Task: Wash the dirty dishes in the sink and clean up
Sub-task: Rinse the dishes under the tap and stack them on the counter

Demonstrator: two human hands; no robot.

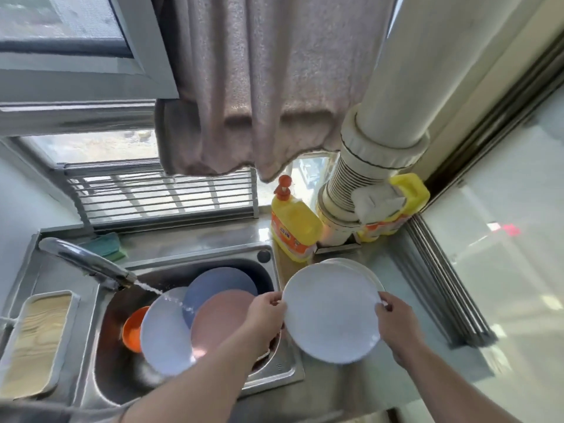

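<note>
Now both hands' grip on white plate beside sink.

No text can be read anywhere in this view. The yellow pump bottle by the sink has an orange label with white marks on it, perhaps a brand name, but they are too blurred to make out. The yellow jug behind the pipe also has an orange label, mostly hidden and equally unreadable. No numbers or signs show on anything else.
</note>
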